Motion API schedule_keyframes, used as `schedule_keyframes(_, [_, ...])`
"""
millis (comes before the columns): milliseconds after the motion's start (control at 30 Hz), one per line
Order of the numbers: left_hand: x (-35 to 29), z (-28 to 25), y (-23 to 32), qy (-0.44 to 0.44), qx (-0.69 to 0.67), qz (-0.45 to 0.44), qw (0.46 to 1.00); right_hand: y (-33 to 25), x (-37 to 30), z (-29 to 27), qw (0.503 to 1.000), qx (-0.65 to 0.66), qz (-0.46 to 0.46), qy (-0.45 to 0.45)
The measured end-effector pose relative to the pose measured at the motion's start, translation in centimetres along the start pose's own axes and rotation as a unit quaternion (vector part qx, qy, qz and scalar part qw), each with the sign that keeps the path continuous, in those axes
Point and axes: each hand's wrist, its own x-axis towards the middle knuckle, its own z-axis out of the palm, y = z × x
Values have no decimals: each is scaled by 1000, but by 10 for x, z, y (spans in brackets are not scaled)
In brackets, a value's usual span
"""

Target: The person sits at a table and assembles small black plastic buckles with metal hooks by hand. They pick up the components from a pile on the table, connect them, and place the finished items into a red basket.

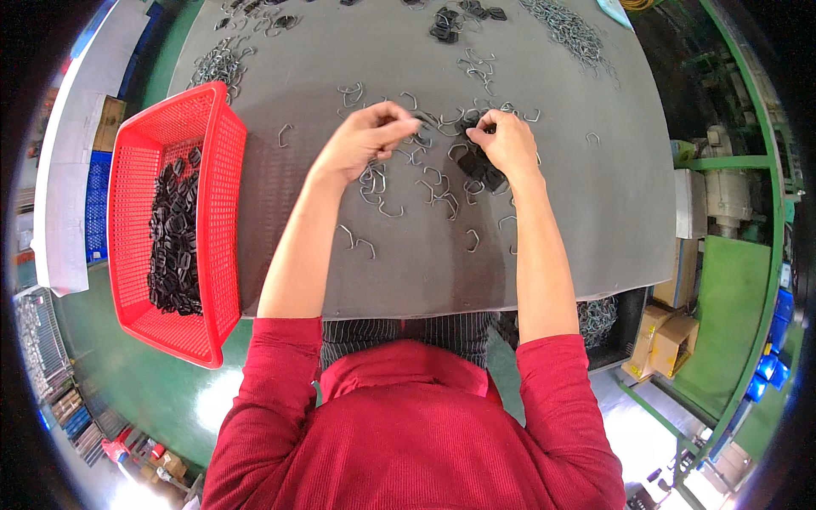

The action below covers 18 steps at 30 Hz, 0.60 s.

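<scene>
My left hand [367, 140] is closed in a pinch above the grey tabletop [382, 272], slightly blurred; what its fingertips hold is too small to make out. Thumb and fingers of my right hand [507, 143] are pressed together over a small heap of black plastic pieces [483, 172], and its grip hides whatever is in it. Bent metal wire hooks [440, 189] lie scattered between and below both hands. Some hooks [374, 180] are bunched just under my left wrist.
A red plastic basket [223, 229] holding many black pieces [174, 234] stands at the table's left edge. Piles of wire hooks [219, 66] lie far left and far right [574, 38]. More black pieces [444, 25] sit at the back. A dark bin [625, 327] of hooks is below the right front edge.
</scene>
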Motion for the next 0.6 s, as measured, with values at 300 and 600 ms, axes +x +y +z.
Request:
schedule_keyframes(300, [8,13,9,-31,-221,-8,975,46,5,-6,977,203,5,58])
schedule_keyframes(600, [58,85,-15,184,482,105,850,14,28,-9,998,-11,44,37])
